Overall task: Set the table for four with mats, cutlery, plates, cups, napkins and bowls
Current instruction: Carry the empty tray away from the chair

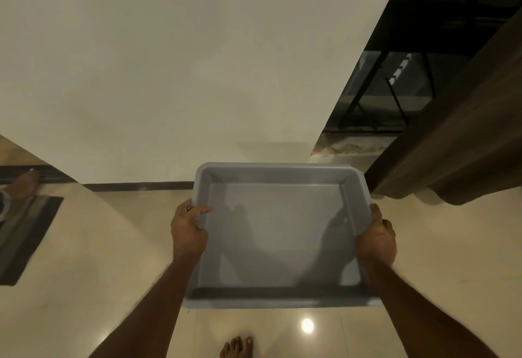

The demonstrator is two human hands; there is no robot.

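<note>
I carry a grey plastic tub (282,171) in front of me, level and above the floor. Nothing lies inside it. My left hand (187,229) grips its left rim, thumb over the edge and inside the wall. My right hand (377,240) grips the right rim, fingers wrapped under it. No mats, cutlery, plates, cups, napkins or bowls are in view.
A cream wall (197,61) stands straight ahead with a dark skirting (135,186). A brown curtain (457,145) and a dark window (395,89) are at the right. Another person's foot (24,185) is at the left by a dark floor strip (28,233). My own foot (237,347) stands on glossy tiles.
</note>
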